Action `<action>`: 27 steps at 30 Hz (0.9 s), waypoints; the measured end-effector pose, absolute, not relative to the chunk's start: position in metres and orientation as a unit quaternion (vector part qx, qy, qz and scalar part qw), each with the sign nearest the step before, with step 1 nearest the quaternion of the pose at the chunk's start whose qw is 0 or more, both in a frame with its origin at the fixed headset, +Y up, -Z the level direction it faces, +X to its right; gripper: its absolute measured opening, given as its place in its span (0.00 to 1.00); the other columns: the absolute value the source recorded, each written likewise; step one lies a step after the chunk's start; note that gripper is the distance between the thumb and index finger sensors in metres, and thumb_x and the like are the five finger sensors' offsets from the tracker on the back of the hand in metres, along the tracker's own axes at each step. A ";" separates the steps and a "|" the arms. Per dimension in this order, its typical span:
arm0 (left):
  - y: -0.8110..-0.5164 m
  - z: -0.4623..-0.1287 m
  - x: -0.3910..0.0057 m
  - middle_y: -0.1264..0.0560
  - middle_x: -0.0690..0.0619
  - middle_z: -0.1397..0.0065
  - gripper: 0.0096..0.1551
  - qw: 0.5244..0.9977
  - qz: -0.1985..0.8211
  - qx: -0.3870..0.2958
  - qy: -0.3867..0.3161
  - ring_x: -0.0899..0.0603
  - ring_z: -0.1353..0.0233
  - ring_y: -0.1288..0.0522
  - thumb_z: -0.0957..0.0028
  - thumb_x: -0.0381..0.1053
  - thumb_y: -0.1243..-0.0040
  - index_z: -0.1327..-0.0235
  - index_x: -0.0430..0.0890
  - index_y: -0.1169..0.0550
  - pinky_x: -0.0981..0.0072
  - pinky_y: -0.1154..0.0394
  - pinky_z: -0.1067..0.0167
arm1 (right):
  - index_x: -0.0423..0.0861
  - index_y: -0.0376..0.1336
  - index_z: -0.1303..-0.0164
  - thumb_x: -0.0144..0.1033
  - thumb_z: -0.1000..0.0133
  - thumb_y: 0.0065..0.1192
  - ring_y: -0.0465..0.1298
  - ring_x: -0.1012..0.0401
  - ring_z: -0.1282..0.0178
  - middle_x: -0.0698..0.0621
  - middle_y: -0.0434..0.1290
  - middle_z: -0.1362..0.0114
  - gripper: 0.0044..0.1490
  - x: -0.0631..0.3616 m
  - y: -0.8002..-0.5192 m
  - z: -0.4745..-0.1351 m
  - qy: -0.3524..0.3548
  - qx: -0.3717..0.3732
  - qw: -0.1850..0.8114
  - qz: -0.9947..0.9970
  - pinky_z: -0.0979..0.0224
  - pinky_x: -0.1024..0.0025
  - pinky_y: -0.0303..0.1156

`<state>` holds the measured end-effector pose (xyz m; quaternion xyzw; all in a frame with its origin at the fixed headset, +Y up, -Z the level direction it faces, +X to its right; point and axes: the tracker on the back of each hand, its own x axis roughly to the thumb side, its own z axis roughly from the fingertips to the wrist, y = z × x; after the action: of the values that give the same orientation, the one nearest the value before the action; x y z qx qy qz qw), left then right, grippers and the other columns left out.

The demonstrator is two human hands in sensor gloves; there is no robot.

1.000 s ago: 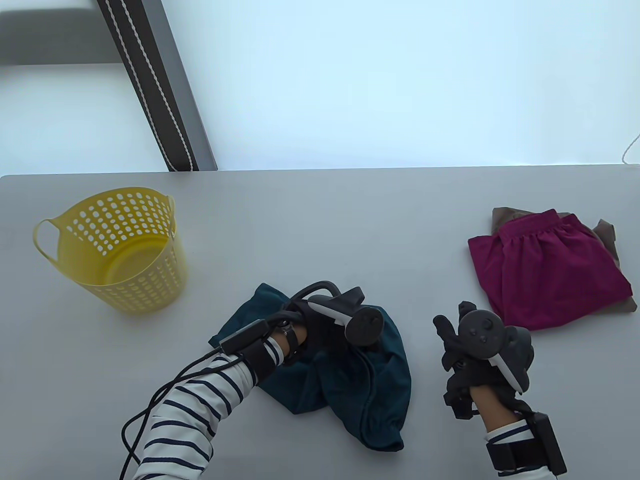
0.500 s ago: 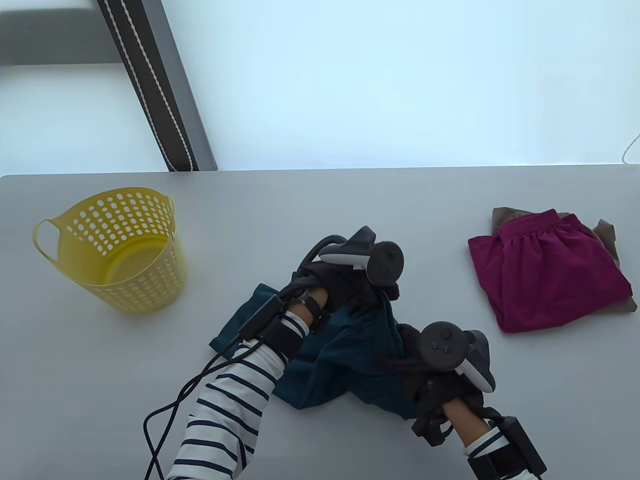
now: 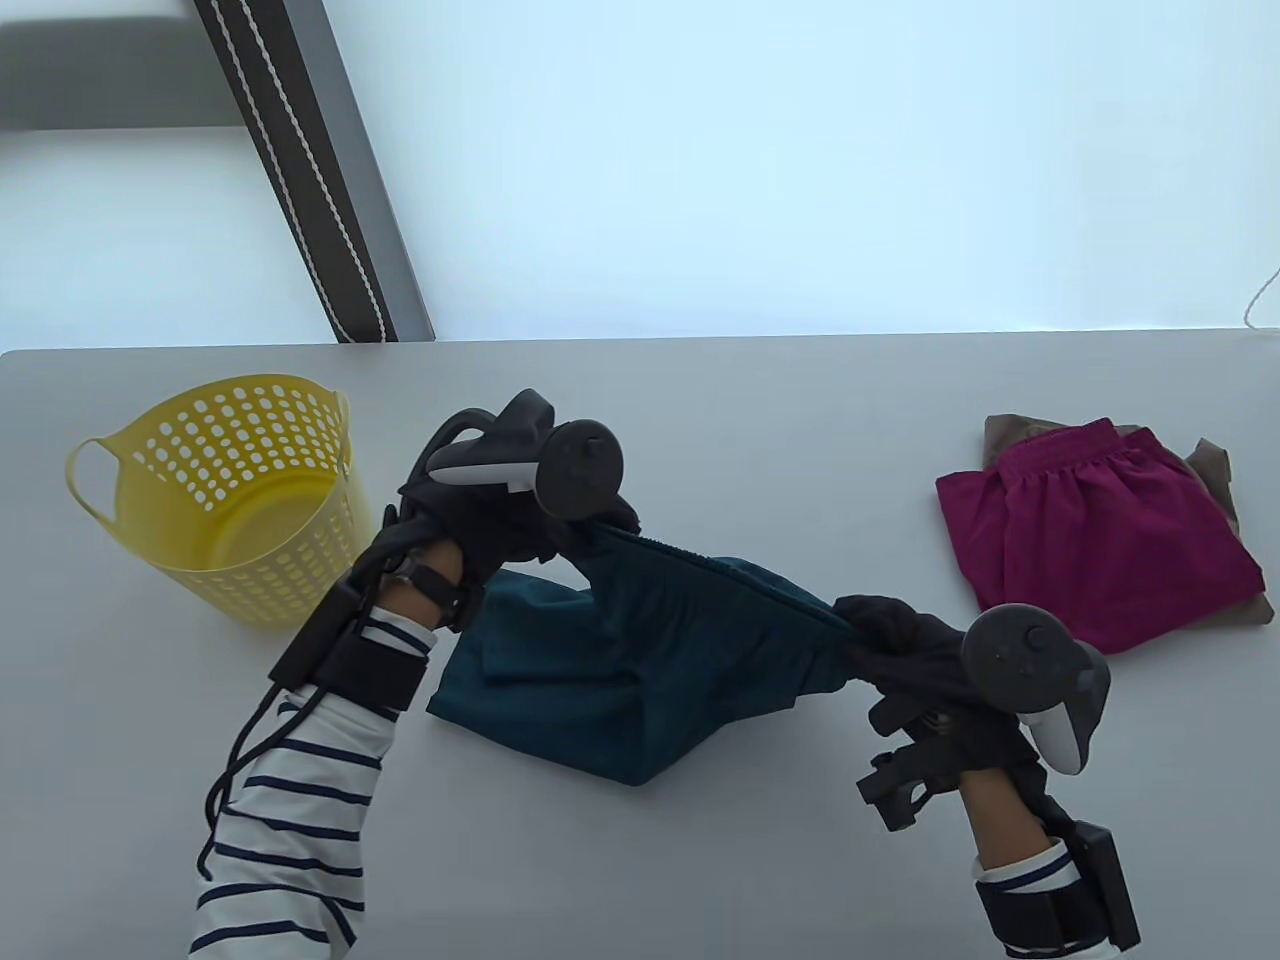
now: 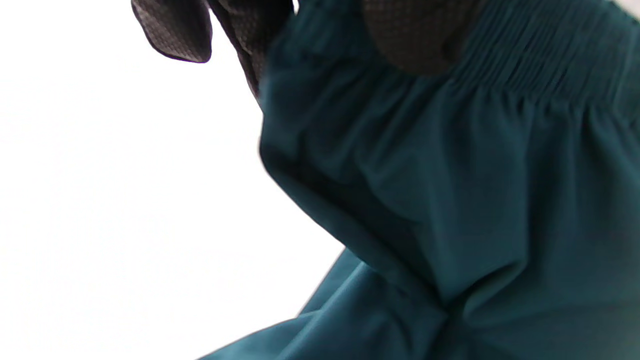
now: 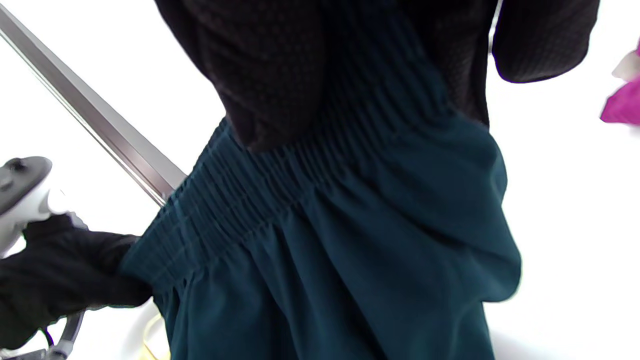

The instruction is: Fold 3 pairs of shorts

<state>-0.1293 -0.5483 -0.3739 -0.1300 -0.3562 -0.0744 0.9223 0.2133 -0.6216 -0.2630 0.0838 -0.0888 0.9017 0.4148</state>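
Teal shorts (image 3: 640, 660) at lower centre of the table view, stretched by the elastic waistband between two gloved hands, lower part sagging onto the grey table (image 3: 700, 420). Left hand (image 3: 500, 520) left of centre, fingers curled tight on one waistband end — thumb pad pressed on the gathered elastic in the left wrist view. Right hand (image 3: 920, 650) at lower right, clamped on the other end, fingers wrapped over the ribbed band in the right wrist view. Waistband slanted, higher at the left grip. Yellow perforated basket (image 3: 225, 500) at mid left, apart from the cloth. Magenta shorts (image 3: 1090, 540) folded at right — stacked on a brown pair (image 3: 1010, 430), well clear of both hands.
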 end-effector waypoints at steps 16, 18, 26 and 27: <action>-0.364 -0.252 -0.244 0.15 0.68 0.59 0.31 0.829 0.272 0.224 -0.433 0.56 0.45 0.13 0.54 0.66 0.50 0.36 0.60 0.27 0.48 0.24 0.29 | 0.43 0.59 0.27 0.37 0.48 0.63 0.80 0.52 0.47 0.46 0.77 0.41 0.37 0.192 -0.376 -0.178 -0.279 0.312 0.371 0.829 0.38 0.49 0.73; -0.369 -0.265 -0.240 0.15 0.68 0.60 0.32 0.855 0.254 0.194 -0.409 0.55 0.45 0.13 0.54 0.66 0.50 0.35 0.59 0.28 0.47 0.24 0.30 | 0.41 0.60 0.27 0.36 0.47 0.63 0.80 0.55 0.52 0.44 0.77 0.42 0.37 0.191 -0.372 -0.197 -0.216 0.322 0.319 0.865 0.41 0.51 0.74; -0.447 -0.362 -0.185 0.13 0.64 0.46 0.25 0.968 0.001 0.023 -0.251 0.50 0.39 0.12 0.54 0.57 0.41 0.41 0.58 0.27 0.42 0.25 0.30 | 0.40 0.66 0.40 0.34 0.50 0.63 0.81 0.60 0.69 0.41 0.78 0.48 0.28 0.168 -0.437 -0.338 0.034 0.050 0.119 0.991 0.58 0.59 0.77; -0.450 -0.367 -0.177 0.14 0.61 0.41 0.25 0.976 -0.040 0.065 -0.203 0.44 0.35 0.13 0.54 0.55 0.41 0.42 0.58 0.27 0.38 0.26 0.30 | 0.40 0.65 0.41 0.34 0.51 0.62 0.81 0.60 0.69 0.41 0.78 0.47 0.28 0.163 -0.443 -0.348 0.020 0.010 0.103 0.994 0.59 0.60 0.78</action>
<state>-0.1773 -0.4504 -0.3668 0.0648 -0.2026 -0.0397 0.9763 0.1635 -0.4429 -0.3477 0.0098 0.0203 0.9944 0.1034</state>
